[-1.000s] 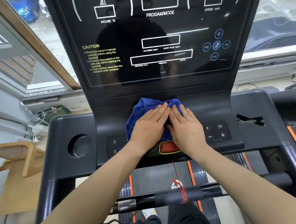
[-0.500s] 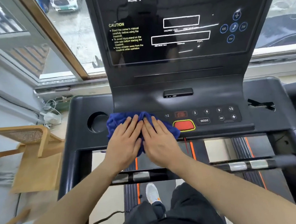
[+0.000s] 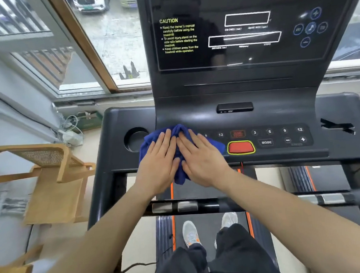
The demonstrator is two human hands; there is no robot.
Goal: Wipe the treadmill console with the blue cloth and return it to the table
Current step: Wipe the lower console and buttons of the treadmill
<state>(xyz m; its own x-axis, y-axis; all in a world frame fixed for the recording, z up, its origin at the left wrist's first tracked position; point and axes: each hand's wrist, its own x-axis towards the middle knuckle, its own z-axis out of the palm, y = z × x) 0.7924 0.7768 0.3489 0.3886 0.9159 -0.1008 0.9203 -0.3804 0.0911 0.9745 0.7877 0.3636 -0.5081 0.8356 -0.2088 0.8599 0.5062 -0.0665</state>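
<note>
The blue cloth [image 3: 179,130] lies bunched on the left part of the black treadmill console [image 3: 279,113], over the left row of buttons. My left hand [image 3: 158,165] and my right hand [image 3: 201,158] press flat on the cloth side by side, fingers stretched forward and thumbs nearly touching. A corner of the cloth hangs over the console's front edge between my wrists. The red stop button [image 3: 240,147] sits just right of my right hand. Above rises the dark display panel [image 3: 242,27].
A round cup holder [image 3: 135,139] lies just left of the cloth. A wooden chair [image 3: 49,178] stands left of the treadmill. The handlebar [image 3: 252,203] crosses under my forearms. My feet stand on the belt [image 3: 207,189]. A window [image 3: 105,39] is behind.
Both hands have slid the cloth from the console's middle to its left side, uncovering the red button and the right button row. The view has shifted left and down.
</note>
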